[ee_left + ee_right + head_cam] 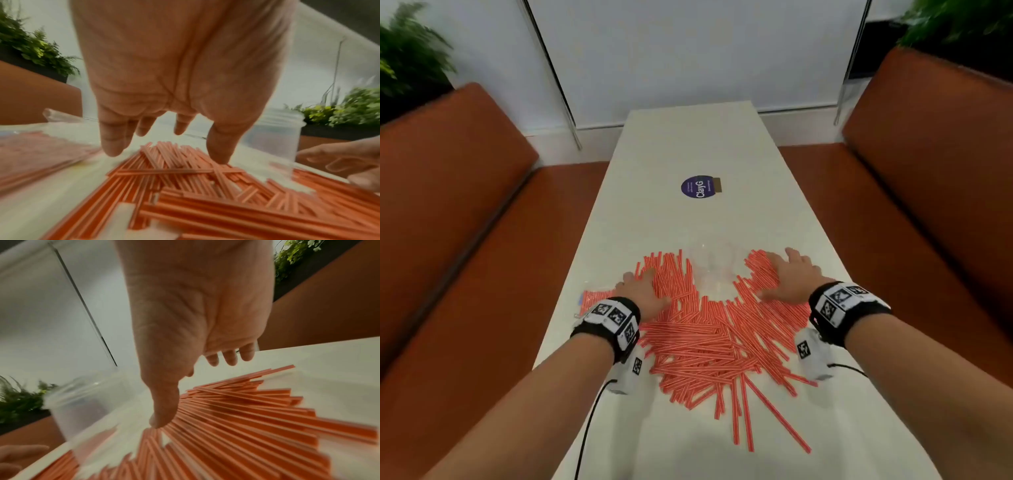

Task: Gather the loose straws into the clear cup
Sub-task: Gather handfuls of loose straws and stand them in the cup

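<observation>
A big heap of red-and-white striped straws (709, 339) lies spread over the near part of the white table (688, 144). The clear cup (714, 263) stands upright just beyond the heap, between my hands, and shows empty. My left hand (642, 286) rests flat on the heap's left side, fingers spread and straight. My right hand (787, 277) lies flat on the right side of the heap. In the left wrist view the left hand's fingertips (112, 149) hover at the straws (185, 172), with the cup (275, 138) to the right. The right wrist view shows the thumb (162, 415) touching straws (236, 410) beside the cup (82, 405).
A clear plastic bag with more straws (594, 298) lies at the table's left edge, also seen as the bag (37, 152). A round purple sticker (697, 187) sits further up the table. Orange benches (448, 212) flank both sides, with plants (407, 61) behind.
</observation>
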{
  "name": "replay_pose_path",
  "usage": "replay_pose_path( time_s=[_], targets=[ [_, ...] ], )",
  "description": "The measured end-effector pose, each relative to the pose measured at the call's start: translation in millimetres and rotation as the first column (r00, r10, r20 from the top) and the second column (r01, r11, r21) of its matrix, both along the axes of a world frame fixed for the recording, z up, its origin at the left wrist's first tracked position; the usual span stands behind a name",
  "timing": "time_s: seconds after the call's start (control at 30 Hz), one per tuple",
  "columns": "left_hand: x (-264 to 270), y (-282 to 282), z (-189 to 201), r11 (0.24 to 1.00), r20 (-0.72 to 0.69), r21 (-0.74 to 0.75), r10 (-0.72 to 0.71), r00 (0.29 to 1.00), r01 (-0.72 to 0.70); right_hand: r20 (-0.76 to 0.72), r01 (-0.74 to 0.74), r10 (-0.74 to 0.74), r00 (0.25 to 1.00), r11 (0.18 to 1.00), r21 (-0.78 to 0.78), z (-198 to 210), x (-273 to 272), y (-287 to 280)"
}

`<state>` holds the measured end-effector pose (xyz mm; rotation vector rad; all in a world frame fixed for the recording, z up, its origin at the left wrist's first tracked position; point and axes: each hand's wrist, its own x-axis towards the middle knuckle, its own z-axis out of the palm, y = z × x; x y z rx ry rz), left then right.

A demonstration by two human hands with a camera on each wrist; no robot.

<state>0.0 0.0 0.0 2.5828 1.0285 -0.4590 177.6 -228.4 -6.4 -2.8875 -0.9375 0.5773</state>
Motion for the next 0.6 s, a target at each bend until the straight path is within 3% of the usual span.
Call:
replay_pose_path(
  time_s=[0.17,0.3,0.6],
  targets=[
    [5.9,-3.3,-7.1,0.993,-0.08,-0.01,-0.119,0.99,0.119,-0.026,-0.04,0.039,0.999,0.998,-0.042,-11.1,6.0,-2.8],
    [1.6,-22.8,-9.0,0.979,-0.051,-0.021,-0.203,0.978,0.202,0.08,-0.109,0.108,0.991,0.994,0.009,-23.0,-12.5,-11.7],
    [-1.4,-48.8,-2.6,0.979,0.097,-0.097,-0.169,0.981,0.179,0.106,-0.156,0.154,0.982,0.988,0.008,-18.1,-57.3,-2.4]
  ],
)
